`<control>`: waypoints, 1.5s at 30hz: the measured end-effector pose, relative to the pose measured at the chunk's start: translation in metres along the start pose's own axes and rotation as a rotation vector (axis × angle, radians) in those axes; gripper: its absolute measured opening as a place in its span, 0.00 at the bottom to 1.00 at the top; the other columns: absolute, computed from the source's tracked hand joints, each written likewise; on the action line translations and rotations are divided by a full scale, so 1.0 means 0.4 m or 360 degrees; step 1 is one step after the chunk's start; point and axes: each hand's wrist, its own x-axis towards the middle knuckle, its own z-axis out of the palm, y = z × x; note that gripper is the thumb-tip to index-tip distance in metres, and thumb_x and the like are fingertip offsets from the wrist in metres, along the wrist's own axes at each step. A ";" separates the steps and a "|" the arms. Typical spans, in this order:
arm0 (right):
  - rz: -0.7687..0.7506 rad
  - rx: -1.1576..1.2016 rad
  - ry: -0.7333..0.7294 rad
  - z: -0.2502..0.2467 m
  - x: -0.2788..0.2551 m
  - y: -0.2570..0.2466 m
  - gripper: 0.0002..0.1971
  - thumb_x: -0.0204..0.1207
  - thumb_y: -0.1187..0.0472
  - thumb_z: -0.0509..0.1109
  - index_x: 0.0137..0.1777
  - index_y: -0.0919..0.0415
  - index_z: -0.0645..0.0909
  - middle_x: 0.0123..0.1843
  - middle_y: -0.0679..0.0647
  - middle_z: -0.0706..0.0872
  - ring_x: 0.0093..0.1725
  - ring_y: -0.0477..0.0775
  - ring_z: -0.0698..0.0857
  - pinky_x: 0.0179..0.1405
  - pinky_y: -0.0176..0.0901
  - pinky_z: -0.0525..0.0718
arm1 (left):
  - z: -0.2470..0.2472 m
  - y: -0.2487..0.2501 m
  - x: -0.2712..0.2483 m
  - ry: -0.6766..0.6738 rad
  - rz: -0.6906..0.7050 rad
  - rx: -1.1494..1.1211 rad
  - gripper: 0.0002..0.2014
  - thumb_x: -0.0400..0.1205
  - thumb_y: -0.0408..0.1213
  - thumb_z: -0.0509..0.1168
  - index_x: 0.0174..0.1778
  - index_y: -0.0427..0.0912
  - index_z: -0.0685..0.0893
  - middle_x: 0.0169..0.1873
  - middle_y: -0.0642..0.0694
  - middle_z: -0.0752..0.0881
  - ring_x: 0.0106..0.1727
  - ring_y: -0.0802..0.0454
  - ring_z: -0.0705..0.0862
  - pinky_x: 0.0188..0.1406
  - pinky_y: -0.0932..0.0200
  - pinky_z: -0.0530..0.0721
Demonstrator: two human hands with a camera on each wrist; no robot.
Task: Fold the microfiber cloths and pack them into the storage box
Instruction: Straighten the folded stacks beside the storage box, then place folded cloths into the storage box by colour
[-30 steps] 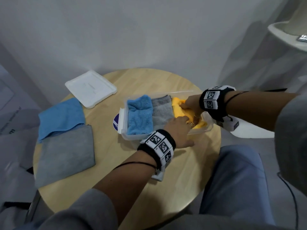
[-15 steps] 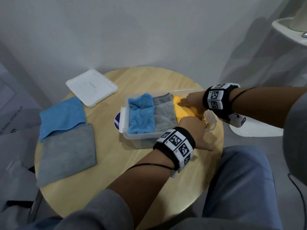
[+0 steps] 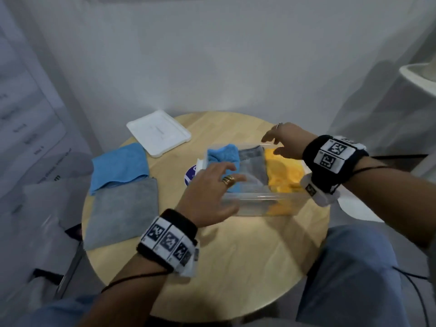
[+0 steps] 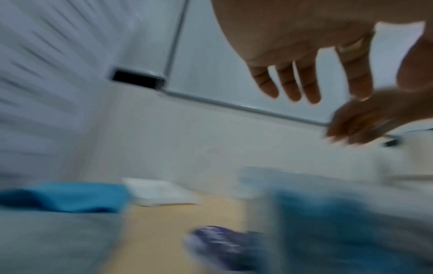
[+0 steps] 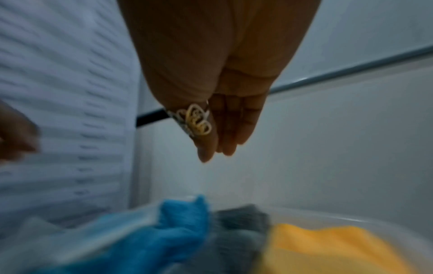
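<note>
Three folded cloths, blue [image 3: 223,153], grey [image 3: 253,161] and yellow [image 3: 284,172], sat in the storage box [image 3: 259,198] under my hands in the head view; both hands had lifted off the yellow one they were pressing a moment earlier. My left hand [image 3: 210,192] hovered spread, my right hand [image 3: 286,140] loose and empty. My left wrist view showed relaxed fingers [image 4: 290,81]; my right wrist view, straight fingers [image 5: 222,133] together. I judged two flat cloths [image 3: 122,187] remained to fold
</note>
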 end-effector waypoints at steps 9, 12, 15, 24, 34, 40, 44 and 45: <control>-0.0587 0.0457 -0.0093 0.223 0.046 -0.557 0.14 0.78 0.66 0.62 0.62 0.63 0.82 0.60 0.62 0.83 0.61 0.61 0.81 0.60 0.48 0.77 | -0.073 -0.382 -0.413 -0.0642 -0.1162 0.0375 0.14 0.76 0.35 0.68 0.58 0.42 0.83 0.59 0.43 0.78 0.63 0.45 0.79 0.57 0.56 0.78; -0.0595 0.0302 -0.0364 0.339 0.110 -0.682 0.16 0.77 0.65 0.64 0.64 0.63 0.80 0.65 0.63 0.81 0.65 0.64 0.79 0.65 0.50 0.77 | -0.053 -0.407 -0.466 -0.0907 -0.1410 0.0462 0.19 0.76 0.33 0.67 0.63 0.37 0.78 0.62 0.40 0.73 0.64 0.41 0.77 0.61 0.53 0.79; -0.0641 0.0272 -0.0401 0.399 0.135 -0.742 0.17 0.74 0.62 0.68 0.62 0.66 0.78 0.64 0.64 0.79 0.64 0.66 0.79 0.63 0.51 0.77 | -0.032 -0.406 -0.489 -0.0899 -0.1478 0.0483 0.20 0.77 0.31 0.64 0.65 0.40 0.73 0.64 0.41 0.70 0.63 0.41 0.76 0.61 0.49 0.80; -0.0610 0.0000 -0.0482 0.374 0.111 -0.679 0.18 0.82 0.65 0.57 0.70 0.65 0.75 0.68 0.64 0.78 0.67 0.65 0.79 0.67 0.53 0.75 | 0.022 -0.324 -0.500 -0.0710 -0.1358 0.0464 0.17 0.80 0.26 0.55 0.65 0.40 0.74 0.64 0.41 0.75 0.64 0.43 0.75 0.61 0.52 0.77; -0.0119 0.1414 -0.0423 0.401 -0.045 -0.470 0.25 0.76 0.42 0.65 0.57 0.66 0.81 0.49 0.59 0.85 0.50 0.56 0.82 0.54 0.48 0.80 | -0.042 -0.266 -0.527 -0.0431 -0.1703 -0.1076 0.23 0.82 0.41 0.64 0.20 0.46 0.69 0.20 0.50 0.71 0.24 0.56 0.70 0.26 0.64 0.66; 0.0363 0.1590 -0.0267 0.423 -0.035 -0.504 0.20 0.86 0.52 0.53 0.69 0.62 0.76 0.66 0.63 0.81 0.67 0.60 0.78 0.67 0.46 0.73 | -0.011 -0.248 -0.523 0.0147 -0.1631 -0.1626 0.20 0.76 0.42 0.72 0.61 0.39 0.79 0.53 0.49 0.86 0.56 0.50 0.85 0.44 0.69 0.84; 0.0477 0.1409 -0.0190 0.417 -0.022 -0.525 0.20 0.87 0.56 0.50 0.66 0.70 0.75 0.64 0.68 0.81 0.66 0.63 0.79 0.62 0.44 0.74 | 0.044 -0.247 -0.475 0.0226 -0.1693 -0.0839 0.12 0.86 0.38 0.58 0.59 0.35 0.76 0.56 0.36 0.83 0.58 0.38 0.82 0.51 0.51 0.81; 0.0475 0.1340 -0.0181 0.417 -0.015 -0.531 0.20 0.87 0.58 0.49 0.65 0.71 0.75 0.64 0.68 0.81 0.66 0.63 0.79 0.62 0.44 0.74 | 0.049 -0.245 -0.459 0.0122 -0.1744 -0.0591 0.13 0.87 0.40 0.55 0.58 0.34 0.76 0.54 0.34 0.83 0.56 0.37 0.82 0.48 0.53 0.78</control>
